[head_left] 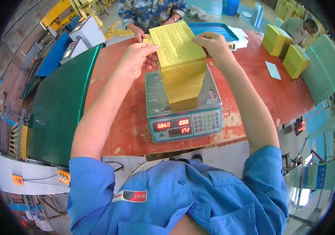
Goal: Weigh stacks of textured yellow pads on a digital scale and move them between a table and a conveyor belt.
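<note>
A tall stack of yellow sheets (184, 80) stands on the steel pan of a digital scale (214, 92) in front of me. Rows of ring-shaped marks cover the top sheet (177, 43). At its left edge, my left hand (135, 58) is closed with the thumb against the border; its other fingers are partly hidden. Across from it, my right hand (215, 46) pinches the right edge near the far corner. Red digits glow on the scale's front panel, beside a keypad.
The red worn table (120, 98) carries two more yellow stacks (277, 39) at right, a pale card (272, 70) and a blue tray (210, 29). A co-worker in camouflage sleeves (148, 13) stands opposite, one hand near the stack. A green board (61, 102) lies left.
</note>
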{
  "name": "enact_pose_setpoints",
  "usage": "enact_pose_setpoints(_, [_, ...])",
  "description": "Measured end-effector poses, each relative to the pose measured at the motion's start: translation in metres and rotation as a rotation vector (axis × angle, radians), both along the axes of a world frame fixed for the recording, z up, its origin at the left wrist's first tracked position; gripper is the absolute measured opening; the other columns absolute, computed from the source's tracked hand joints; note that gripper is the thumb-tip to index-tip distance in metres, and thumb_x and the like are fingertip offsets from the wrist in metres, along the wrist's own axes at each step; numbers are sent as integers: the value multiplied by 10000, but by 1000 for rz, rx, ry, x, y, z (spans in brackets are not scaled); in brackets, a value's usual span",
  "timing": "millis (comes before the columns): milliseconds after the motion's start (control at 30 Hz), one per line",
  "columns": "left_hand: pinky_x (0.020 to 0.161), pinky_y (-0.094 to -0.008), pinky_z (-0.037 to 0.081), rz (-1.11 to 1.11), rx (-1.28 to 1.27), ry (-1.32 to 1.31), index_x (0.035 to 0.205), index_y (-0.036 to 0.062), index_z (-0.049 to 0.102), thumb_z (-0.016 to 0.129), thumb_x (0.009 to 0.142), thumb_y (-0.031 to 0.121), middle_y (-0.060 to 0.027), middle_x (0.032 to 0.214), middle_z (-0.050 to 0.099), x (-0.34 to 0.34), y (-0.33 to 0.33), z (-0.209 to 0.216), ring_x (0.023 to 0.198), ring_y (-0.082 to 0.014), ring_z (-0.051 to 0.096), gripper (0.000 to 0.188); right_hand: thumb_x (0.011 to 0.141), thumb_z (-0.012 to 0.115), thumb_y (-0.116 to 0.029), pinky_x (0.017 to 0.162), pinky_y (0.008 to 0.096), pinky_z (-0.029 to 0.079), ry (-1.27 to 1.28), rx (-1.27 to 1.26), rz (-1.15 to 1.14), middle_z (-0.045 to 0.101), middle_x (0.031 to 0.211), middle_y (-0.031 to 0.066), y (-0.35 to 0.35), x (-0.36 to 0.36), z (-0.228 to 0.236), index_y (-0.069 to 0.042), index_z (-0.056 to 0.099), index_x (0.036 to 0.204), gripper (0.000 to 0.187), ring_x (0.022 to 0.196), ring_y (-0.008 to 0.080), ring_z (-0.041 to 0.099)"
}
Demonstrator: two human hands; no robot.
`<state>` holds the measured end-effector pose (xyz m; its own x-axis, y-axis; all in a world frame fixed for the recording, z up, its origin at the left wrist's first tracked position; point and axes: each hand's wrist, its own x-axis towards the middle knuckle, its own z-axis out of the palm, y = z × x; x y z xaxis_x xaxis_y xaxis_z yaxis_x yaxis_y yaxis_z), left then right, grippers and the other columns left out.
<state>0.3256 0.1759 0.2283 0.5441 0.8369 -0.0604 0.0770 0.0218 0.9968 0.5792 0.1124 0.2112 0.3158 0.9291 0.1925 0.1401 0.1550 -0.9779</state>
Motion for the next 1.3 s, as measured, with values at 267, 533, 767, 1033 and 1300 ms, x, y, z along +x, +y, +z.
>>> enact_pose_setpoints(267, [473,-237,468,53,1,-10,949,41,639,672,899,264,-70,738,682,-1,-6,-3,554,-127,628,231,832,738,-158,470,232,393,23,14,-35,655,776,43,-14,-12,4,16,677,1045,281,589,84,566])
enact_pose_setpoints(533, [447,-234,429,87,15,22,893,65,623,672,900,272,-44,689,642,1,-13,-7,523,-121,592,213,838,720,-121,535,246,453,-75,130,-46,634,799,32,-7,-3,-14,30,655,1093,304,664,91,584])
enact_pose_setpoints(767, [422,-232,393,176,127,-25,817,67,587,641,925,293,-37,642,619,10,-27,-17,498,-113,570,256,783,730,-186,644,277,495,-62,127,-82,672,818,51,-6,-4,-26,-13,703,1035,307,727,110,614])
enact_pose_setpoints(1033, [447,-214,362,337,229,-105,796,94,593,628,948,279,-1,636,571,4,-67,-17,509,-83,513,242,920,626,-146,596,243,460,110,287,-141,636,794,11,-26,-18,-22,4,690,980,174,692,69,547])
enact_pose_setpoints(1300, [416,-213,340,507,194,-376,770,93,588,650,928,233,-15,604,588,-22,-114,-26,475,-80,518,221,931,575,-86,508,215,357,197,365,-32,498,654,-34,-66,-15,-29,2,671,963,134,556,47,417])
